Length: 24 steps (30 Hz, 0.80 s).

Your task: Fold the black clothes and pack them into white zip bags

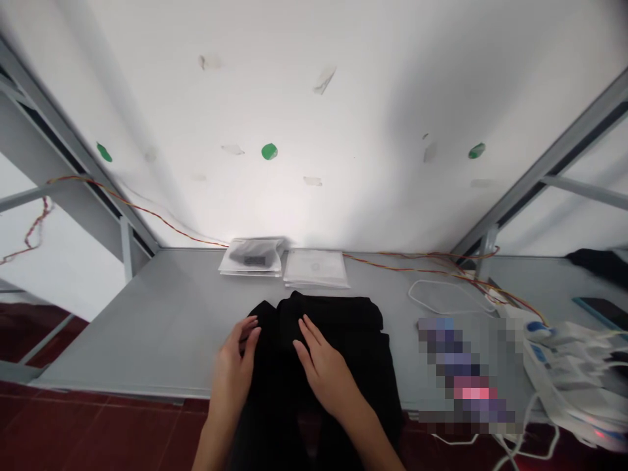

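Note:
A black folded piece of clothing lies on the grey shelf and hangs over its front edge toward me. My left hand is at its left edge, fingers curled, with thumb and fingertips closing on the dark fabric. On top of the garment, near its middle, rests my right hand, its fingers stretched out and lying against the cloth. Folds are hard to make out in the black fabric. Two flat clear plastic packets stand just behind it: one packet with a dark item inside, the other packet pale.
The grey shelf meets a white back panel with green stickers and tape scraps. Red and yellow twisted wires run along the back. At right are a white power strip with plugs, a blurred-out object and a phone.

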Each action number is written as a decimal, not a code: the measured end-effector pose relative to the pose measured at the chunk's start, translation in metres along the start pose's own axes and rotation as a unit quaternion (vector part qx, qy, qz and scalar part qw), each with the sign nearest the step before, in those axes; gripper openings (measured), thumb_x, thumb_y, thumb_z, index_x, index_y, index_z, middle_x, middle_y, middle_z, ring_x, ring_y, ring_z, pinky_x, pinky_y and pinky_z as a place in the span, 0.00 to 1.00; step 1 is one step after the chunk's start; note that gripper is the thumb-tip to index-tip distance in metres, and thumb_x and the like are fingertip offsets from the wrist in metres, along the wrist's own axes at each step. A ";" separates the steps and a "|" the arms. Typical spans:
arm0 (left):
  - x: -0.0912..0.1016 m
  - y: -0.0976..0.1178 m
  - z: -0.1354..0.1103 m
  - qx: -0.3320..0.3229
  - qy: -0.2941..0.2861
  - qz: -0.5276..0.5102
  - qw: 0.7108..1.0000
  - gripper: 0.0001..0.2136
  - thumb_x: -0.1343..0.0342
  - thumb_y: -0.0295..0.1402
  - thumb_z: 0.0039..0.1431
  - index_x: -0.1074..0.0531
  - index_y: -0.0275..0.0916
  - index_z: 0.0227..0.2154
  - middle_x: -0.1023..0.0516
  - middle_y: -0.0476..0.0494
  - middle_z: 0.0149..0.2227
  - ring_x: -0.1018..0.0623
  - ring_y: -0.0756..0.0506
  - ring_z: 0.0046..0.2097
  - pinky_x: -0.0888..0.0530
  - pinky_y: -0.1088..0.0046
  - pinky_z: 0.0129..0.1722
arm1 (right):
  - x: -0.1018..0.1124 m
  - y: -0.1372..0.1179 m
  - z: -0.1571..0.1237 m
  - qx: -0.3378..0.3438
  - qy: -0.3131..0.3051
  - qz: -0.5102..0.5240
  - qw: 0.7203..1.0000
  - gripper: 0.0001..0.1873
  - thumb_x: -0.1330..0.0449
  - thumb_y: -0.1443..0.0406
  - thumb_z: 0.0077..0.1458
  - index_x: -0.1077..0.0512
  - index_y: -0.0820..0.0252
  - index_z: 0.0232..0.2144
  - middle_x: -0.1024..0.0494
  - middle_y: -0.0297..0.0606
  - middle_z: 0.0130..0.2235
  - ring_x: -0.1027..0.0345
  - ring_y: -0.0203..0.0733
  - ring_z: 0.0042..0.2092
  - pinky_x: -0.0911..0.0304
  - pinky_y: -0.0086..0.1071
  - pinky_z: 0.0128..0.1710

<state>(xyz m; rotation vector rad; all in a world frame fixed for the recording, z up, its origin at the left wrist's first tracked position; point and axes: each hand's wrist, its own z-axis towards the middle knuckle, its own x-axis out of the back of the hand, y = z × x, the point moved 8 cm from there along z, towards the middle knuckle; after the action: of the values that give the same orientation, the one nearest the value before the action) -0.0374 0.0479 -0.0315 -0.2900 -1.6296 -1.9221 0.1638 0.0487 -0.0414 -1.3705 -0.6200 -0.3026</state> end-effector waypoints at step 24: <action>-0.135 0.125 -0.036 -0.150 -0.132 -0.126 0.972 0.18 0.58 0.31 0.73 0.30 0.44 0.59 0.25 0.39 0.61 0.26 0.43 0.64 0.30 0.57 0.65 | 0.128 0.081 -0.040 -0.110 0.201 -0.018 0.973 0.36 0.43 0.49 0.64 0.42 0.54 0.69 0.26 0.49 0.57 0.29 0.56 0.57 0.31 0.53 0.56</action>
<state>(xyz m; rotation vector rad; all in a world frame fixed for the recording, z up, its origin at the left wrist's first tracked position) 0.1481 0.0452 -0.0075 -0.4977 -1.5966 -2.4176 0.3202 0.0453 -0.0365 -1.4561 -0.2783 -0.6762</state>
